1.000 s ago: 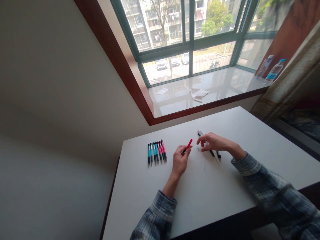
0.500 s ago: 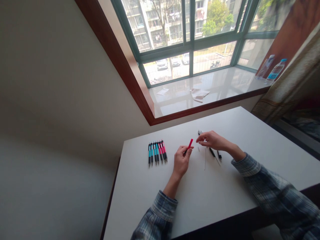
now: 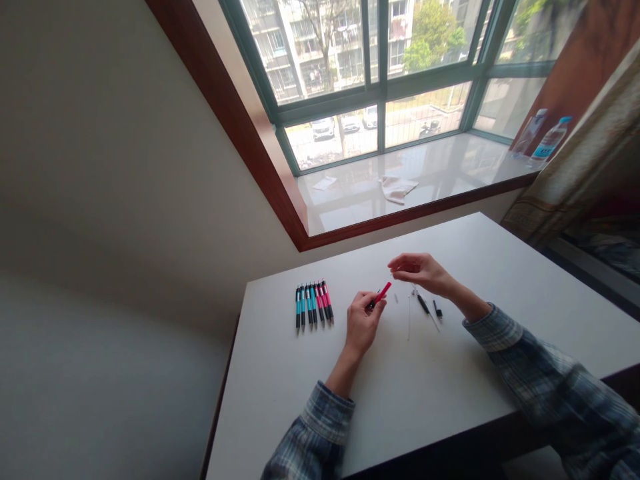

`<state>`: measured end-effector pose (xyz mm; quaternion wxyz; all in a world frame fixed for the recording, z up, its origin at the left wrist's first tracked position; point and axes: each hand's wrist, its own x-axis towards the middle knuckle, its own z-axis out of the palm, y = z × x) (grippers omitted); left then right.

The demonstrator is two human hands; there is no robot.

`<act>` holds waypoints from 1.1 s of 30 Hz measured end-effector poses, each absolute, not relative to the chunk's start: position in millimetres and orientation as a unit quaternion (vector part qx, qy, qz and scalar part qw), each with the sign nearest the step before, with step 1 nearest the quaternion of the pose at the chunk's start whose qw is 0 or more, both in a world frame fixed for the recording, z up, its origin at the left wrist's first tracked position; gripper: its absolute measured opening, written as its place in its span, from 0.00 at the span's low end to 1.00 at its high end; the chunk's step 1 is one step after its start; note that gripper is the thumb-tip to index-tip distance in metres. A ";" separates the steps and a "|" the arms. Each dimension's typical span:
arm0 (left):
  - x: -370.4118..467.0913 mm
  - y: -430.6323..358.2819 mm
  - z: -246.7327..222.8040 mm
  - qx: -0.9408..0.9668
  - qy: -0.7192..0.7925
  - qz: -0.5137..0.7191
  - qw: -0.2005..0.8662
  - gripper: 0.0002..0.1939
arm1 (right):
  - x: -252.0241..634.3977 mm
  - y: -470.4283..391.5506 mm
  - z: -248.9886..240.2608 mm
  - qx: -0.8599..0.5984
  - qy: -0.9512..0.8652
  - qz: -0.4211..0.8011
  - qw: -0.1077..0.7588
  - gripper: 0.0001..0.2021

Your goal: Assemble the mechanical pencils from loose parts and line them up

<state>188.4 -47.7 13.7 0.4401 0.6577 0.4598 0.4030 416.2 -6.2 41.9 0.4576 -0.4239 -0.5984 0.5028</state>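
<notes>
Seven pens (image 3: 313,303) lay side by side in a row on the white table (image 3: 400,390), four of them blue-green and three pink; just right of that row, your left hand (image 3: 361,327) had hold of a pink tube (image 3: 383,293), thumb and fingers closed on its lower part and its upper end slanting out free; a dark piece (image 3: 371,305) showed at your fingers, too small to make out; farther right of the row, your right hand (image 3: 423,270) was raised, apart from the tube, its fingers bent with only a slight gap at most to the thumb, and whether it pinched anything could not be told; loose parts lay well to the right of the row: a small clear bit (image 3: 397,298), then a thin white rod (image 3: 409,320), a black grip (image 3: 423,305) and, farthest from the row, a short black part (image 3: 438,311).
</notes>
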 end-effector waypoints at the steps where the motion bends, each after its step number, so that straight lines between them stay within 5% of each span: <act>1: 188.4 -47.5 13.0 0.657 0.461 0.404 0.439 0.17 | 416.3 -6.5 42.2 -0.424 -0.595 0.502 0.463 0.23; 25: 188.5 -46.2 15.8 0.624 0.471 0.423 0.458 0.18 | 414.3 -18.9 62.7 -0.406 -0.703 0.409 0.416 0.16; 33: 187.7 -46.0 15.4 0.598 0.474 0.454 0.460 0.20 | 428.1 -46.7 51.4 -0.413 -0.863 0.242 0.163 0.04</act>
